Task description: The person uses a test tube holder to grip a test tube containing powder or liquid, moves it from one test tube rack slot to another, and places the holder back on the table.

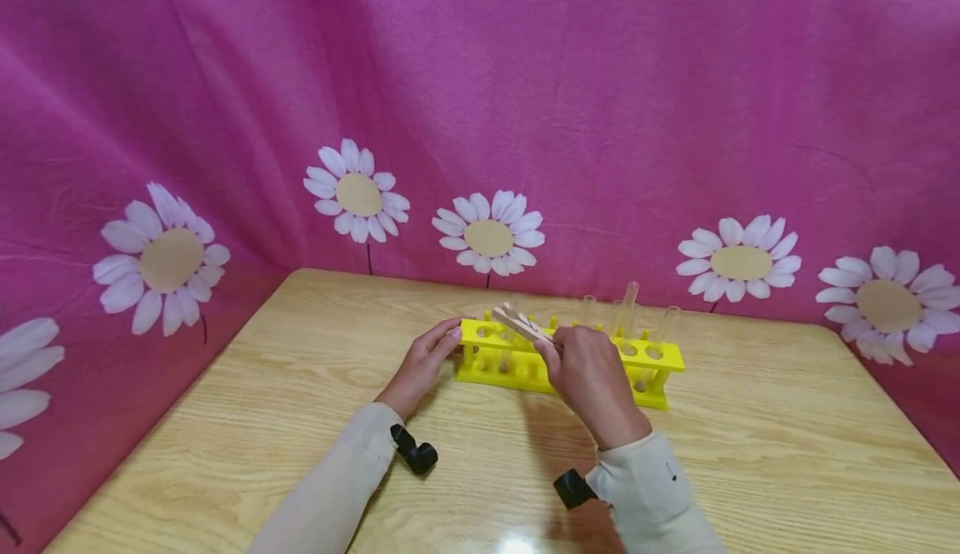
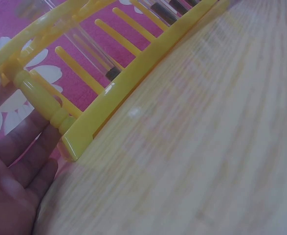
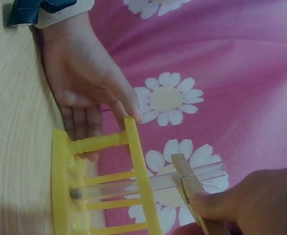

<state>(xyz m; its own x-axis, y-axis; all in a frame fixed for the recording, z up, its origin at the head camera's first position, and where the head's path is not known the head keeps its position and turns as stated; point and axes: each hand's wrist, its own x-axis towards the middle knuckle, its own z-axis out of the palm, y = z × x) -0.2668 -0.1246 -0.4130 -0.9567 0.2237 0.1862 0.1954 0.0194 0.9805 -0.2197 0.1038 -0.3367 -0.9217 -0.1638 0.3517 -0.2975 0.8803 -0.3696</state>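
Note:
A yellow test tube rack [image 1: 570,379] stands on the table. My left hand [image 1: 422,364] steadies its left end, thumb at the top bar and fingers around the end post [image 2: 40,98]. In my right hand [image 1: 596,379] is a wooden clamp [image 1: 519,323], pinched between thumb and fingers. In the right wrist view the clamp [image 3: 187,183] lies across the upper part of a glass tube [image 3: 158,183] standing in the rack; whether its jaws grip the tube I cannot tell. Dark matter sits at that tube's bottom [image 3: 76,193].
Several other glass tubes [image 1: 632,296] stand in the right part of the rack, some with dark contents [image 2: 164,13]. A pink cloth [image 1: 525,79] printed with white flowers hangs behind and left of the wooden table [image 1: 300,454].

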